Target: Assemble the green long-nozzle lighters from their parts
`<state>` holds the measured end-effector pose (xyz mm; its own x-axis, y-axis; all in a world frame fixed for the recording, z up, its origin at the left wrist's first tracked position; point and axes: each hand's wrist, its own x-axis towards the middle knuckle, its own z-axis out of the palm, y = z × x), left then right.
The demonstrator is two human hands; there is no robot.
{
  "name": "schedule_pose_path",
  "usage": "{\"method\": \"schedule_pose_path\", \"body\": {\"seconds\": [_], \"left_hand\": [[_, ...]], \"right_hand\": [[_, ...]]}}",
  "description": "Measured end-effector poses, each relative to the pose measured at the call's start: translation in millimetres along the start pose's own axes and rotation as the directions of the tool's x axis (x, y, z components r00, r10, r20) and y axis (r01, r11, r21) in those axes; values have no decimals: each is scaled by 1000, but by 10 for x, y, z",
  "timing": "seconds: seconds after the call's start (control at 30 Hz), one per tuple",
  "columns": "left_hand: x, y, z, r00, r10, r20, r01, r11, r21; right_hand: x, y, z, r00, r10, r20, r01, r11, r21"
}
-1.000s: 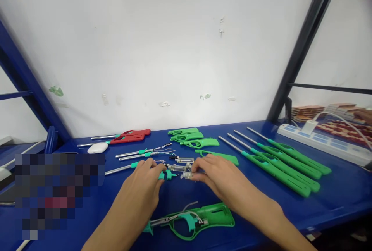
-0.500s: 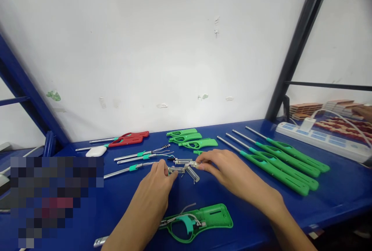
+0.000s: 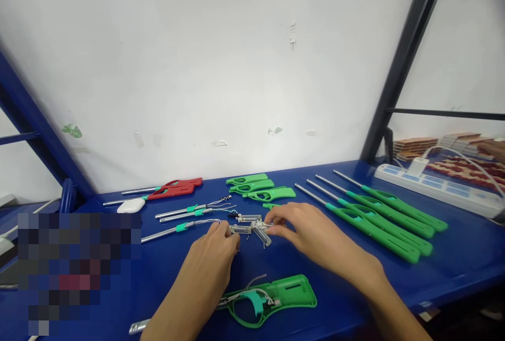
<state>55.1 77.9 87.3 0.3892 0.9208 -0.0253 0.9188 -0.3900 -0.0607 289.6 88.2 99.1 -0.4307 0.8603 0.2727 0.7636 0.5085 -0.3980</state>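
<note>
Several clear plastic tubes (image 3: 261, 236) lie in a small cluster on the blue table. At the right end of the cluster, my right hand (image 3: 290, 222) has thumb and forefinger pinched on a clear piece. My left hand (image 3: 221, 241) is closed beside the left end of the cluster, its fingertips largely hidden. Nearer to me lies an opened green lighter half (image 3: 294, 296) with a teal trigger and wires, its metal tube partly behind my left forearm. Metal rods with teal collars (image 3: 182, 227) and thin wires lie left of my left hand.
Green lighters (image 3: 379, 225) lie at right and empty green shells (image 3: 272, 193) at the back. Red lighters (image 3: 173, 189) and a white case (image 3: 131, 206) are at back left. A power strip (image 3: 442, 188) stands at far right, with another person's hand (image 3: 493, 149) beyond.
My left hand has shifted slightly left and down, away from the clear tube its fingers were on. My right hand stays at the cluster, its fingertips slightly lower.
</note>
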Motion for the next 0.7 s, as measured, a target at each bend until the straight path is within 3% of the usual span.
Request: {"method": "schedule_pose_path", "body": {"seconds": [0.23, 0.53, 0.7], "left_hand": [[-32, -81, -49, 997, -57, -43, 57, 998, -5], [-209, -647, -117, 983, -94, -161, 75, 990, -116], [-203, -783, -51, 971, -84, -224, 44, 983, -179]], "right_hand": [[-18, 11, 8, 1000, 8, -30, -8, 1000, -7], [-18, -6, -23, 999, 7, -40, -8, 1000, -12], [-11, 22, -4, 999, 8, -46, -10, 999, -36]]}}
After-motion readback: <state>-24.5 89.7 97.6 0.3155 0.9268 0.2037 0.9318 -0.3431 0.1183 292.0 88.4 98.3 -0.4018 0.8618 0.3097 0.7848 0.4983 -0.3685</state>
